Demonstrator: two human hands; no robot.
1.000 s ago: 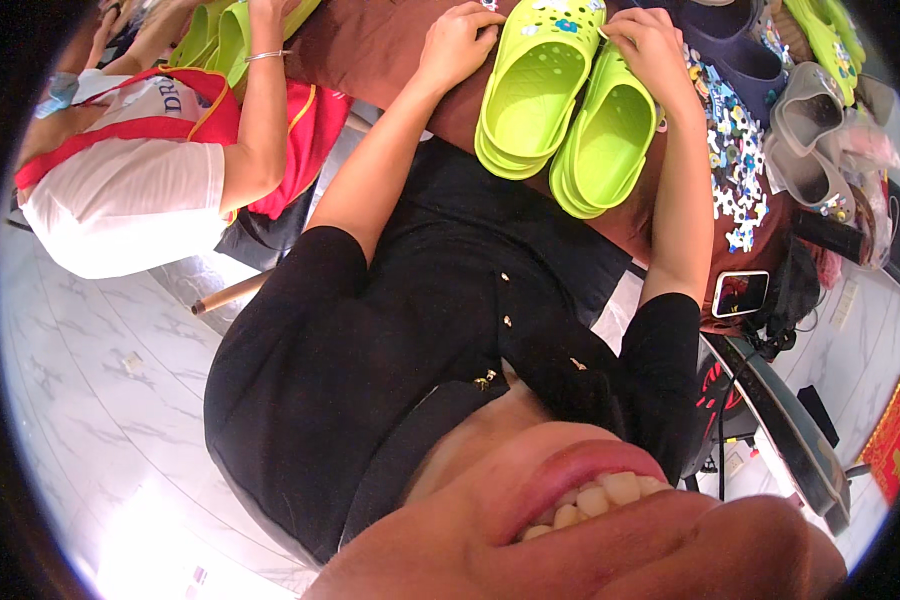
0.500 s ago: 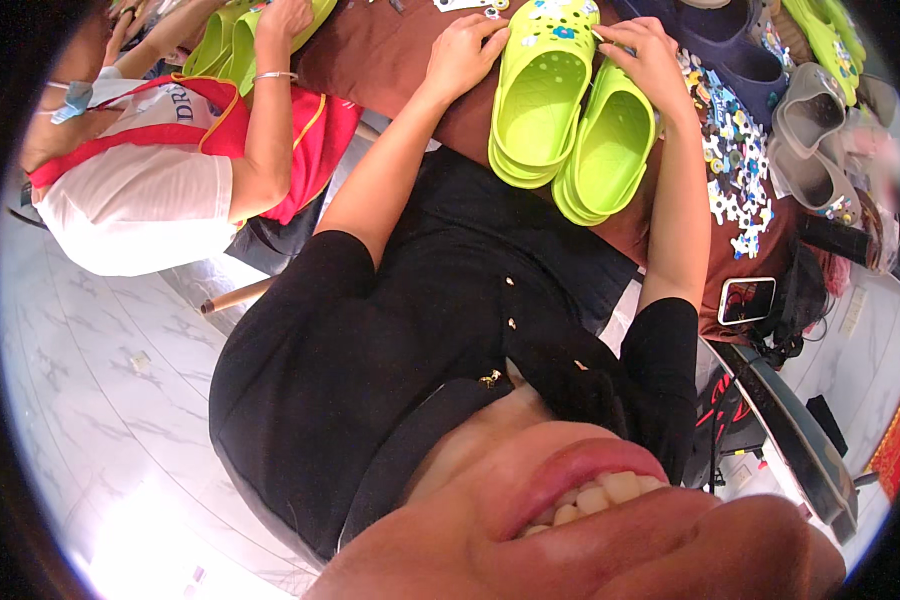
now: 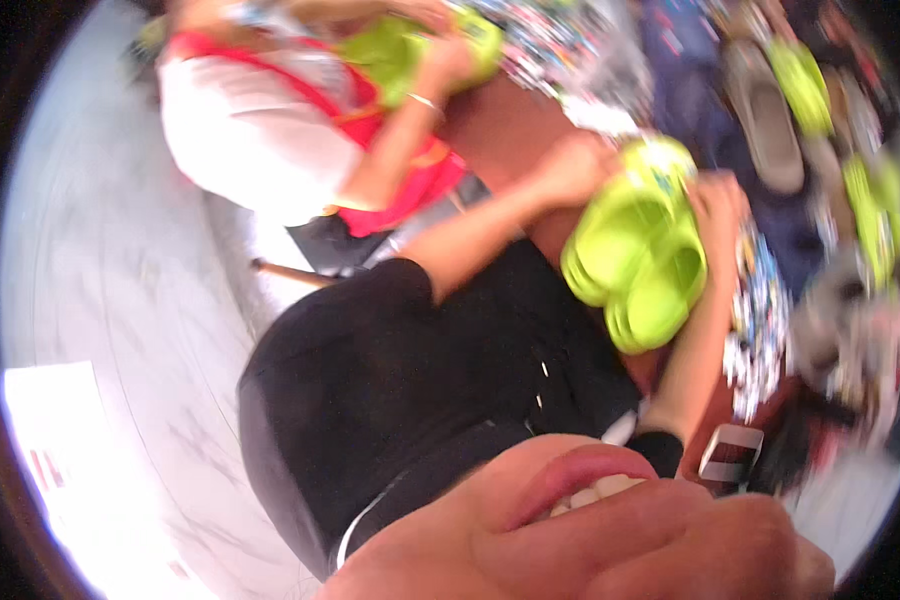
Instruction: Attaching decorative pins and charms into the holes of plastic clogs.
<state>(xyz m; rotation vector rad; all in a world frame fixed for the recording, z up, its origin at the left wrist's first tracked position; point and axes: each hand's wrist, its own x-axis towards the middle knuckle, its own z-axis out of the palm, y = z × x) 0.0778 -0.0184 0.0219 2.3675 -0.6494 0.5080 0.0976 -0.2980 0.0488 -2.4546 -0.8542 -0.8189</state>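
Note:
A pair of lime-green clogs lies side by side on the brown-covered table, heels toward me. At the toe of the left clog (image 3: 610,240), which bears small charms, my left hand (image 3: 578,168) touches the outer side. My right hand (image 3: 718,205) is bent beside the toe of the right clog (image 3: 662,290), at its outer edge. Motion blur smears the fingers of both hands, so their grip is unclear. Many small white, blue and coloured charms (image 3: 758,320) lie in a strip right of my right forearm.
At left, a person in a white shirt and red apron (image 3: 260,130) handles other green clogs (image 3: 390,60). More charms (image 3: 550,45) lie at the far side. Dark blue clogs (image 3: 690,130), a grey-brown clog (image 3: 767,130) and green ones (image 3: 875,220) stand right. A phone (image 3: 732,453) rests near the table edge.
The whole view has swung and blurred, so the table, clogs and both hands sit lower and further right. My hands stay by the clog toes. More of the far table shows.

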